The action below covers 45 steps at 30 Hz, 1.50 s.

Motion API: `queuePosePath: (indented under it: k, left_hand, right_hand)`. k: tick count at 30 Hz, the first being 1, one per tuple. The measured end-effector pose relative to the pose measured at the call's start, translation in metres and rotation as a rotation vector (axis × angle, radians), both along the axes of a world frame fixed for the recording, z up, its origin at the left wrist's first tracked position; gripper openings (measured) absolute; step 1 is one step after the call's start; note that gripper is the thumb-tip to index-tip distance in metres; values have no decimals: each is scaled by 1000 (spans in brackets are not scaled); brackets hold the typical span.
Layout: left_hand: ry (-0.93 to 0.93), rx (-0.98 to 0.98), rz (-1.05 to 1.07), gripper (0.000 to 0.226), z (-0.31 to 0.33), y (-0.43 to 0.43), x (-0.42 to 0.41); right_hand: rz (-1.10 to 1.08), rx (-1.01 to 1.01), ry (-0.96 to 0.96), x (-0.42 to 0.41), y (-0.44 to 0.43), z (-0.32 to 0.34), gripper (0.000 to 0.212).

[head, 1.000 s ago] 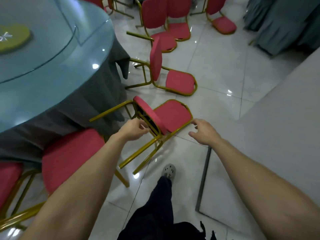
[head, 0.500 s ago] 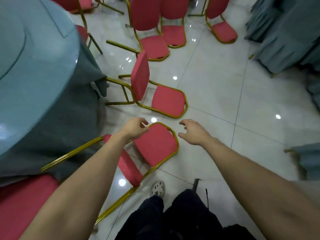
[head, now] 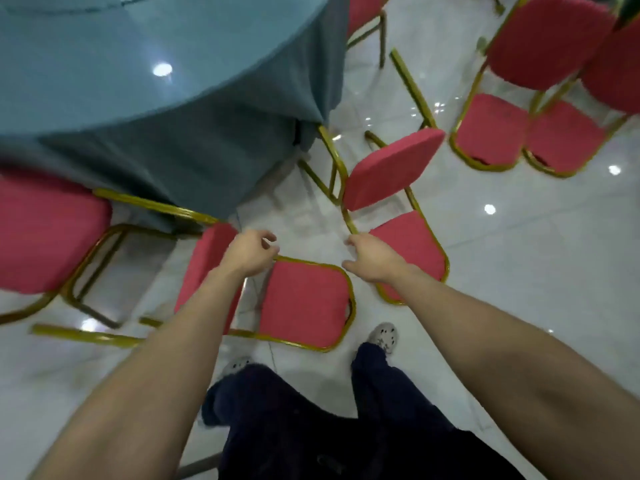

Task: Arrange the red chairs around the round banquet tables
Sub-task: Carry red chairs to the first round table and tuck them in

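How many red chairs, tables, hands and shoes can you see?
Red chairs: 6 (one cut off at the top edge)
Round table: 1
Hands: 2, the left hand and the right hand
Shoes: 2
Total: 11

Both bare arms reach forward, left hand (head: 251,253) loosely curled, right hand (head: 372,259) relaxed.

Table (head: 138,81) far left; nearest chair (head: 304,299) before it; second chair (head: 394,171) just right.
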<state>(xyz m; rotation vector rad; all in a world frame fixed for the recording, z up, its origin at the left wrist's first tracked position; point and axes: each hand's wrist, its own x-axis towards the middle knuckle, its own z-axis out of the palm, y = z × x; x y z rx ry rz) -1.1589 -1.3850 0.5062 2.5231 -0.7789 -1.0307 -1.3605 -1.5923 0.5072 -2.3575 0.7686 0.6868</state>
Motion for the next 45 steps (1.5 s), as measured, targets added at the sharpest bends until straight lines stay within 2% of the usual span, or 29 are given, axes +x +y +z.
queuePosePath:
  k: [4,7,13,18,26,33,38,41,43,45]
  left_hand:
    - [42,53,275,29,-15,8,-71]
    - [106,87,471,32,-27,11,-131]
    - [173,121,645,37,-60,5,-230]
    - [178,66,807,43,-117,-7,-295]
    - [213,16,1129,71,-287,-42,-376]
    - [160,59,1337,95,-486,-51,-378]
    - [119,127,1546,131,-627,-36,-361]
    - [65,91,1643,144,-692,-22,-358]
    - [-61,7,1693,148,-722,-17,-359]
    - [-169,-52,1724,148,-739,-16,-362]
  right_hand:
    - [325,39,47,3,-37,-20,63]
    - [453,91,60,-10,-51,-40,62]
    - [554,185,113,-68,-70,-89,69]
    - [494,221,101,-98,-86,-140,70]
    - [598,166,66,-79,-100,-286,83]
    - [751,70,-23,-30,-109,-478,103]
    - [788,-51,-85,7,-106,-619,125]
    - [730,-44,-114,22,-95,-688,143]
    - [632,12,-167,30,-87,-720,153]
    - [535,91,-231,36,-85,-739,154]
